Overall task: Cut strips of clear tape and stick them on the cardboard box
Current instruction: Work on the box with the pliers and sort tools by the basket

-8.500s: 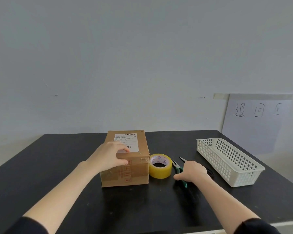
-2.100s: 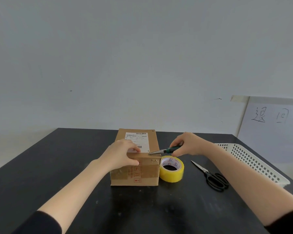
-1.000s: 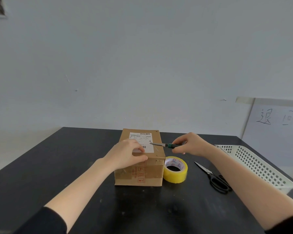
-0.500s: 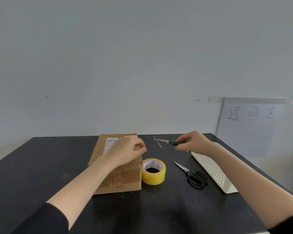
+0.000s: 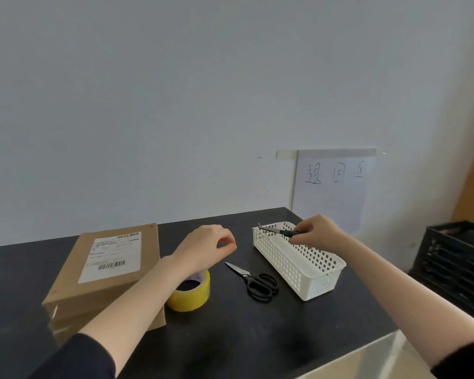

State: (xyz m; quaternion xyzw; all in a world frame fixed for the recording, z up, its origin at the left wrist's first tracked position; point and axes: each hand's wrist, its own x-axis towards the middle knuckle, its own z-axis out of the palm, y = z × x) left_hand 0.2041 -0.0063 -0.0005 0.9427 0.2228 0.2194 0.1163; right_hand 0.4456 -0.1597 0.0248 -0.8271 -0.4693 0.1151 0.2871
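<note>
Right hand grips a green-handled tool over the basket; left hand hangs loosely curled above the table.

The right hand is closed around the handle of a slim green-handled tool, whose metal tip points left over the far end of the white plastic basket. The left hand is held above the black table with fingers curled inward and thumb near the fingertips; whether it pinches anything I cannot tell. Under its forearm sits the yellow tape roll, just beside the cardboard box, which lies at the left with its white shipping label facing up. Black scissors lie closed between roll and basket.
</note>
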